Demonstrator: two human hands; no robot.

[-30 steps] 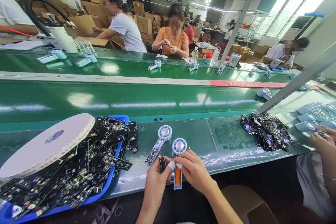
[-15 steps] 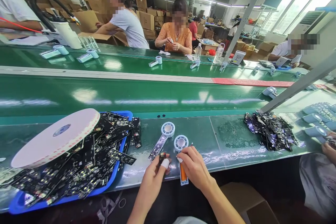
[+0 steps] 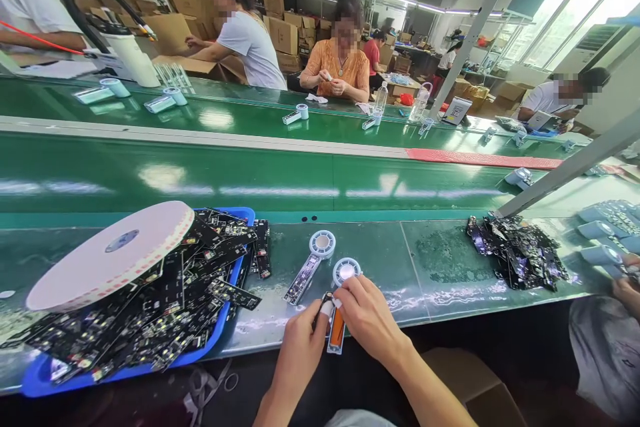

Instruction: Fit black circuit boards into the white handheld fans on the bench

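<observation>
The person's left hand (image 3: 303, 347) pinches a small black circuit board (image 3: 325, 301) between thumb and forefinger; the thumb tip wears a white finger cot. The board is held tilted, just above the handle of an open fan half-shell (image 3: 341, 303) that lies flat on the green workbench (image 3: 435, 267), its round head away from the person and its orange battery (image 3: 337, 325) facing up. The right hand (image 3: 367, 320) rests on the same shell, fingers curled and pressed down on the handle beside the battery, apparently so that the shell does not slide while the board comes near to it.

Just to the left lies a second fan shell (image 3: 311, 265), which already carries a long board in its handle and is untouched. A blue tray (image 3: 215, 340) further left is heaped with more black boards, and a large white roll of tape (image 3: 113, 253) leans on top of the heap, within easy reach of the left hand. To the right, well apart, another pile of boards (image 3: 520, 253) sits before a neighbour's hand (image 3: 625, 287). Beyond the bench runs a green conveyor belt (image 3: 250, 180), with other workers seated on its far side.
</observation>
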